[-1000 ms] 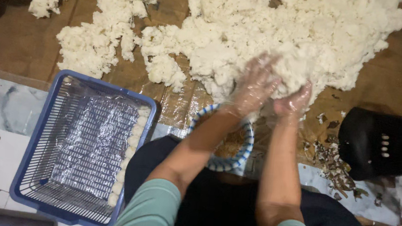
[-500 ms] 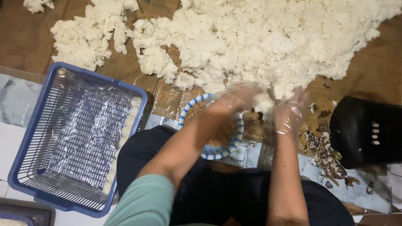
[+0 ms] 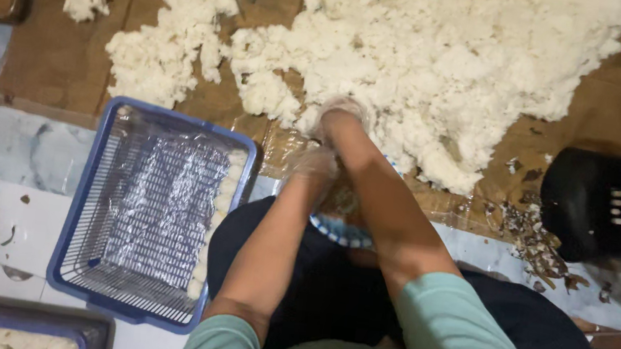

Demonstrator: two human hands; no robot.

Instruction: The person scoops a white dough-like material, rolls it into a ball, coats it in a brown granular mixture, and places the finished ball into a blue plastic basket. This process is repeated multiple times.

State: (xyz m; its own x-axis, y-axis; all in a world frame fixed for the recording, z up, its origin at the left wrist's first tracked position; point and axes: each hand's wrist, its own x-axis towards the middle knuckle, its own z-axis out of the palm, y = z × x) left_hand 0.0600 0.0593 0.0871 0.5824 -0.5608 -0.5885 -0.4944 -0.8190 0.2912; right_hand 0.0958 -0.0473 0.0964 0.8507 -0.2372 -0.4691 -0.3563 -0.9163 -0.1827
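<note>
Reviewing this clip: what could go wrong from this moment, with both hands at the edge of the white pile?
The right hand digs into the white pile at its near edge, so clumps may tumble off the brown sheet onto the floor. The left hand works over the small blue-rimmed bowl, which could tip. The blue basket sits close beside the left arm and could get knocked.

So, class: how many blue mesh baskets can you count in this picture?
2. One blue basket, lined with plastic film, sits left of the person's left hand. A second basket is cut off by the bottom-left edge. Others may lie outside the view.
</note>
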